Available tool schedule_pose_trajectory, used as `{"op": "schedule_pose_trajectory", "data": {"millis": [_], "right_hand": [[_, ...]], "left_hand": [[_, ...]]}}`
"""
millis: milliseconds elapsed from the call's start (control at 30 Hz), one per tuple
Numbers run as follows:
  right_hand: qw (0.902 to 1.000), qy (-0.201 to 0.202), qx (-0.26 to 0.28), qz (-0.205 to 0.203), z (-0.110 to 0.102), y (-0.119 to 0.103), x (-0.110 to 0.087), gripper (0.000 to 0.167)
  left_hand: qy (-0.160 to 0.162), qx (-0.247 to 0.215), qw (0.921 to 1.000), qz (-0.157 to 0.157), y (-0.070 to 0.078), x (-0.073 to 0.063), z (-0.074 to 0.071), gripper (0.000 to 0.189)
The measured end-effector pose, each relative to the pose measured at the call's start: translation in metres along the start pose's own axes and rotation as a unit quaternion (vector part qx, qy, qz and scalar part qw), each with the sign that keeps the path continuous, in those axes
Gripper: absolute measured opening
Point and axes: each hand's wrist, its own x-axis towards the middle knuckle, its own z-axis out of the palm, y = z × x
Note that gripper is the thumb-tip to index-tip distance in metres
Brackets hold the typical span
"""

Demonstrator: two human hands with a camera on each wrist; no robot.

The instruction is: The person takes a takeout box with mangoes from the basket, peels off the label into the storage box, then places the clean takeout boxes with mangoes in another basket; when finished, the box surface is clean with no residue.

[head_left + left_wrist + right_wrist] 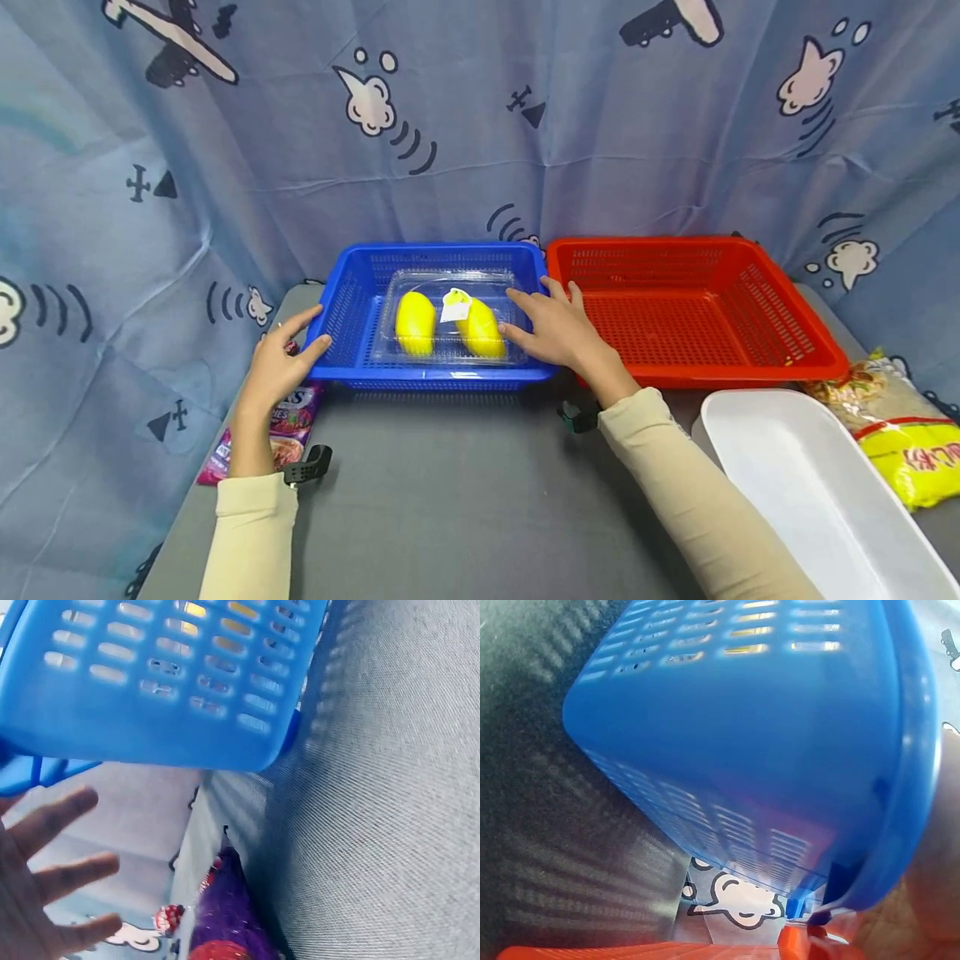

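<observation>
we see the blue basket (405, 377) just beside the red basket (697, 375), with a clear container (446, 348) inside it holding two yellow fruits, one wearing a white label (453, 310). our left hand (273, 362) is at the basket's left end, thumb reaching over the rim and the other fingers spread; our right hand (558, 329) lies over the right end, fingers splayed. neither is clenched, and we judge both to be released rather than grasping, though how firmly the skin meets the plastic we cannot tell. if we pull from here with such loose fingers, one end could slip and the basket tilt, letting the smooth container slide and the fruits roll within it. a push to the right could knock the red basket, since the rims sit so close, and a careless swing of our right sleeve (675, 467) might catch the white tray (810, 450). the purple packets (296, 417) by our left forearm could be dragged along. beneath everything is a flat grey tabletop (450, 500); a bulging yellow bag (911, 458) lies at its right edge, and a blue curtain (450, 150) printed with planes and clouds hangs around the back and sides.
</observation>
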Motion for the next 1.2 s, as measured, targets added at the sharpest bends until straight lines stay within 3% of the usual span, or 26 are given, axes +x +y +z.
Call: {"op": "schedule_pose_trajectory", "data": {"millis": [167, 600, 933, 1200], "right_hand": [[0.9999, -0.002, 0.008, -0.006, -0.001, 0.001, -0.001, 0.07], [0.9995, -0.005, 0.03, -0.004, -0.001, 0.005, -0.002, 0.072], [0.9989, -0.005, 0.045, -0.015, 0.0, 0.007, 0.001, 0.07], [0.9971, 0.003, 0.069, -0.032, 0.001, 0.01, 0.003, 0.069]], "left_hand": [[-0.012, -0.039, 0.9991, 0.01, -0.005, 0.0, 0.002, 0.053], [0.032, -0.088, 0.9935, 0.064, -0.009, 0.002, 0.011, 0.047], [0.036, -0.138, 0.9874, 0.069, -0.018, 0.002, 0.015, 0.046], [0.027, -0.151, 0.9855, 0.072, -0.018, -0.001, 0.013, 0.044]]}}
